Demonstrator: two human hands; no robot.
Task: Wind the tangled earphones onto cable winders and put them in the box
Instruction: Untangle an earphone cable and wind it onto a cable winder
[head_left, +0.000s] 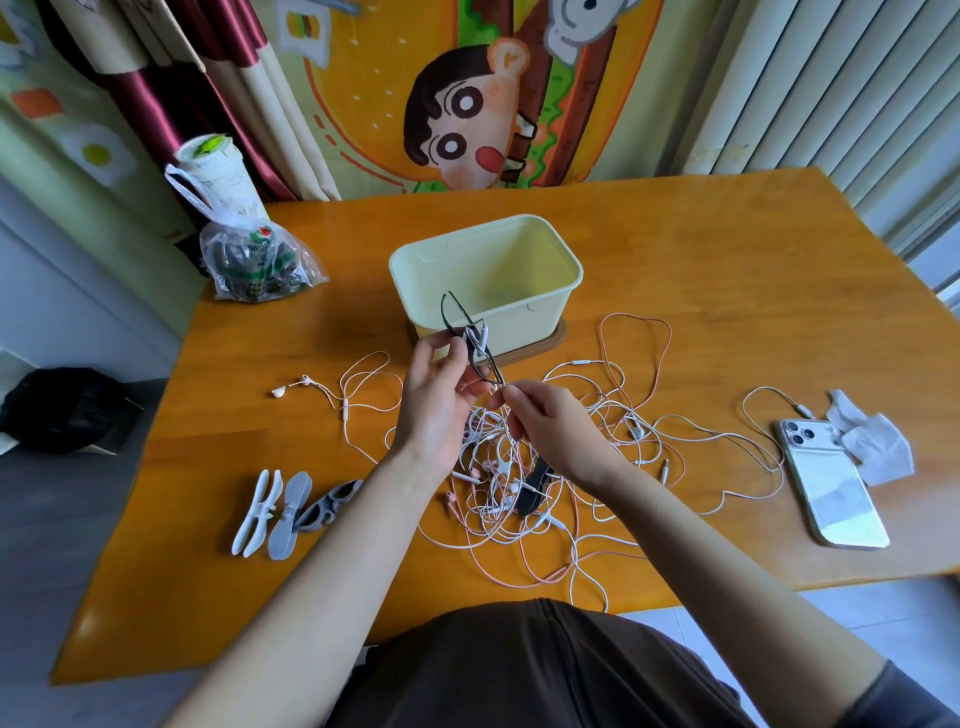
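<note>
Left hand is closed round a small pale cable winder; thin black earphone cable is pinched by the right hand. Turns should be laid taut and even.

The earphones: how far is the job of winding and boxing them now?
Nothing looks finished: the pale yellow box appears empty. In hand: the left hand and right hand pinch one dark cable raised above the table. Still to do: the white and pink tangle lies on the table, and the cable winders lie unused.

left hand raised, right hand lower, both pinching
</note>
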